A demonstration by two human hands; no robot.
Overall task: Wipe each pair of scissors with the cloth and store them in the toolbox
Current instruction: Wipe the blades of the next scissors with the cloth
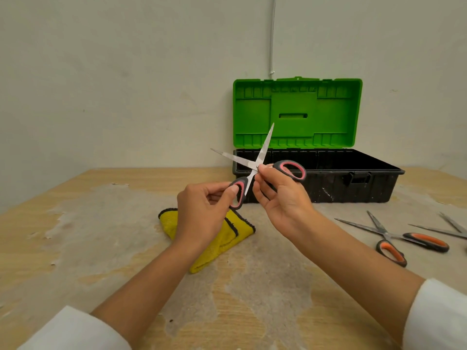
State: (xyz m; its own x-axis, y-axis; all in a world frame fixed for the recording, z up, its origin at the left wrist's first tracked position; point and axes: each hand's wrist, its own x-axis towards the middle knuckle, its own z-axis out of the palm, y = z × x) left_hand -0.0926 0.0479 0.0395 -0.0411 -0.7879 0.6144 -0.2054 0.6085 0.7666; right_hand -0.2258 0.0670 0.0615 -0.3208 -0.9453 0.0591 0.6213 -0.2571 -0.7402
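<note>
While both hands work above the worktop [106, 248] | left hand [202, 210] pinches one handle, right hand [280, 195] grips the other, of pink-handled scissors [255, 165], blades spread | yellow cloth [222, 241] beneath | orange-handled scissors [394, 238] right | toolbox [328, 178] open behind

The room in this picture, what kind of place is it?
Probably a plain workshop or practice bench. A worn, stained wooden table stands against a bare wall, with an open green-lidded toolbox and several scissors, one pair held in both hands.
</note>
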